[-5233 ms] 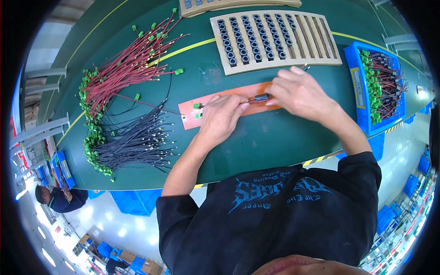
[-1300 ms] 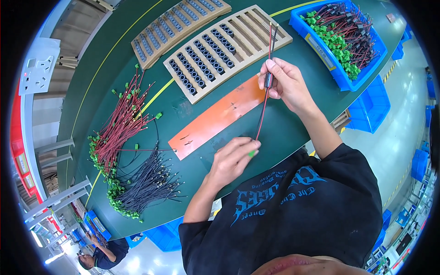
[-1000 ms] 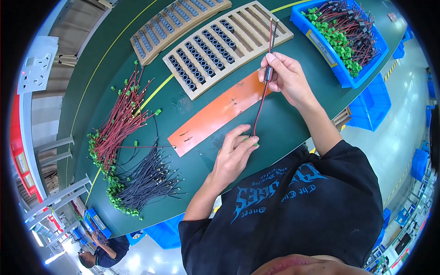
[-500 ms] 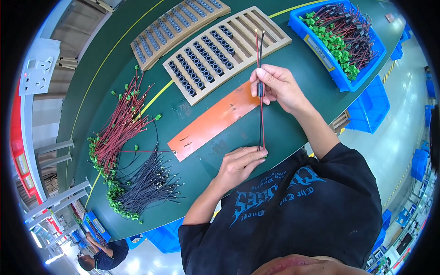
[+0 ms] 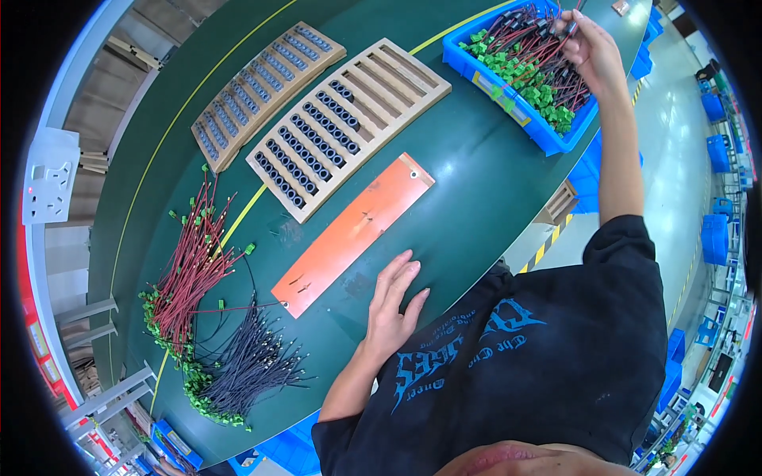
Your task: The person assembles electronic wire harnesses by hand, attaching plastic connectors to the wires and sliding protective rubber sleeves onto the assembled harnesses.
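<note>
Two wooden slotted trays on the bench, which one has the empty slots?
The larger wooden tray, nearest the orange plate: its right-hand slots are bare. The smaller tray behind it is filled with dark parts along its whole length.

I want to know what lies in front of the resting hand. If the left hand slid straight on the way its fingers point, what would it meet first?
Probably the orange plate. The left hand lies flat on the green table, fingers pointing up and slightly right towards the plate's near long edge, with only bare tabletop between.

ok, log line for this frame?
left hand: flat on green table, empty | right hand: over blue bin, fingers on wire leads | orange plate: bare
</note>
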Demonstrator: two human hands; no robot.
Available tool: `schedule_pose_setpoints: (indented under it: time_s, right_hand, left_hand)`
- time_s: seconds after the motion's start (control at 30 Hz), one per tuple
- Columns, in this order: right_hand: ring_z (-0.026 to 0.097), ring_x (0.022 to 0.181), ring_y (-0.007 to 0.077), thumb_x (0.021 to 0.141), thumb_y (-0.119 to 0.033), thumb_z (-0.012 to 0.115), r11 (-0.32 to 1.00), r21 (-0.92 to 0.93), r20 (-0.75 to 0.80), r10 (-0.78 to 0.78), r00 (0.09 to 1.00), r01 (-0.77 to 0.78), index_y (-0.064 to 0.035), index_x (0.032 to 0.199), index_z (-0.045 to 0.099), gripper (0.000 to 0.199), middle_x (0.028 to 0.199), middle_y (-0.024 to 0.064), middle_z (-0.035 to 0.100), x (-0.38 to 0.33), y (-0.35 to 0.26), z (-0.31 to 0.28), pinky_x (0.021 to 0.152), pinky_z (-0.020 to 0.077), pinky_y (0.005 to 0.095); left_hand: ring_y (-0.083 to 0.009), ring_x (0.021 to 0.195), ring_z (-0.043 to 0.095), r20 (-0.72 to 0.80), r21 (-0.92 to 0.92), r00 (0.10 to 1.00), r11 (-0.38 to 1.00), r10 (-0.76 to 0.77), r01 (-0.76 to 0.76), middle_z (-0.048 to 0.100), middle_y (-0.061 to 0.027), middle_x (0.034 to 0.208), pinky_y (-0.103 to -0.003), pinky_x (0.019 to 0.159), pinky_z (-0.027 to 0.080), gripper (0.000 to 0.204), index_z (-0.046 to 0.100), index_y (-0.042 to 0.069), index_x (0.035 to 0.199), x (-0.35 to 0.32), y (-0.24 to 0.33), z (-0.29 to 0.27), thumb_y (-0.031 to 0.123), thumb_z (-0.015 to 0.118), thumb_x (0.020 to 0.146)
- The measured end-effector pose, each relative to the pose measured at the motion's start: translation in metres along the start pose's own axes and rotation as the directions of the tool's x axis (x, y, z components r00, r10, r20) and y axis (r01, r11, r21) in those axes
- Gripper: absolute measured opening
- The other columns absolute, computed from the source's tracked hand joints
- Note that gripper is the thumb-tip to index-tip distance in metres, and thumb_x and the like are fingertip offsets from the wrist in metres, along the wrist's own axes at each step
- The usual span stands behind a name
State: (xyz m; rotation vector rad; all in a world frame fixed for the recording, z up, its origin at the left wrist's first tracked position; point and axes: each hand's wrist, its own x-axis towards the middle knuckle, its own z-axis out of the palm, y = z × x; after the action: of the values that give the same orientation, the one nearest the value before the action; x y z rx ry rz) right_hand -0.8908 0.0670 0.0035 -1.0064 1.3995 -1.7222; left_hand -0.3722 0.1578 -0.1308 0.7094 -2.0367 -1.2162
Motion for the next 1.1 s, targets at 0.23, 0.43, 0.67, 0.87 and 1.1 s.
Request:
schedule_pose_setpoints:
  time_s: [0.23, 0.43, 0.67, 0.87, 1.1]
  right_hand:
    - [0.064, 0.070, 0.0078, 0.106, -0.022, 0.052, 0.968, -0.169, -0.034, 0.182, 0.983, -0.185, 0.0005, 0.114, 0.065, 0.027, 0.090, 0.0078, 0.068, 0.082, 0.018, -0.071, 0.054, 0.0486, 0.0189]
    - [0.068, 0.074, 0.0090, 0.107, -0.018, 0.049, 0.976, -0.050, -0.052, 0.210, 0.976, -0.212, 0.0030, 0.118, 0.062, 0.028, 0.091, 0.0073, 0.068, 0.146, 0.026, -0.106, 0.062, 0.0592, 0.0172]
    - [0.070, 0.081, 0.0300, 0.097, -0.041, 0.064, 0.124, -0.963, -0.242, -0.010, 0.970, -0.239, 0.0001, 0.109, 0.067, 0.043, 0.100, 0.0157, 0.071, 0.137, 0.028, -0.014, 0.064, 0.0556, 0.0422]
    - [0.066, 0.100, 0.0384, 0.097, -0.024, 0.061, -0.105, -0.896, 0.443, -0.243, 0.863, 0.431, -0.0015, 0.105, 0.070, 0.026, 0.104, 0.0203, 0.068, 0.110, 0.046, 0.035, 0.088, 0.0529, 0.0452]
    - [0.067, 0.096, 0.0354, 0.094, -0.017, 0.064, 0.495, -0.592, 0.702, -0.069, 0.708, 0.636, 0.0027, 0.104, 0.068, 0.023, 0.103, 0.0185, 0.068, 0.013, 0.132, 0.234, 0.085, 0.0534, 0.0413]
  left_hand:
    - [-0.0285, 0.111, 0.065, -0.007, 0.009, 1.000, 1.000, -0.029, 0.029, 0.053, -0.0198, 0.137, -0.035, 0.087, 0.056, 0.056, 0.056, 0.003, 0.135, -0.002, 0.001, 0.001, -0.010, 0.072, 0.083]
    - [-0.0273, 0.109, 0.066, 0.018, -0.022, 1.000, 1.000, -0.019, 0.019, 0.055, -0.0193, 0.133, -0.035, 0.087, 0.056, 0.053, 0.057, 0.002, 0.132, 0.001, 0.000, -0.001, -0.010, 0.072, 0.083]
    - [-0.0284, 0.107, 0.066, 0.028, 0.082, 0.999, 0.996, -0.028, 0.026, 0.059, -0.0178, 0.128, -0.034, 0.090, 0.055, 0.036, 0.065, 0.000, 0.120, 0.004, 0.008, -0.004, -0.003, 0.073, 0.085]
    - [-0.0307, 0.110, 0.065, 0.031, -0.046, 0.997, 0.996, -0.073, 0.074, 0.061, -0.0154, 0.125, -0.038, 0.090, 0.055, 0.033, 0.067, 0.001, 0.118, 0.003, 0.002, -0.003, 0.000, 0.073, 0.086]
    - [-0.0318, 0.104, 0.064, -0.057, 0.065, 0.997, 0.996, -0.056, 0.060, 0.059, -0.0143, 0.120, -0.038, 0.085, 0.055, 0.029, 0.065, 0.002, 0.115, 0.003, -0.001, -0.001, 0.000, 0.069, 0.087]
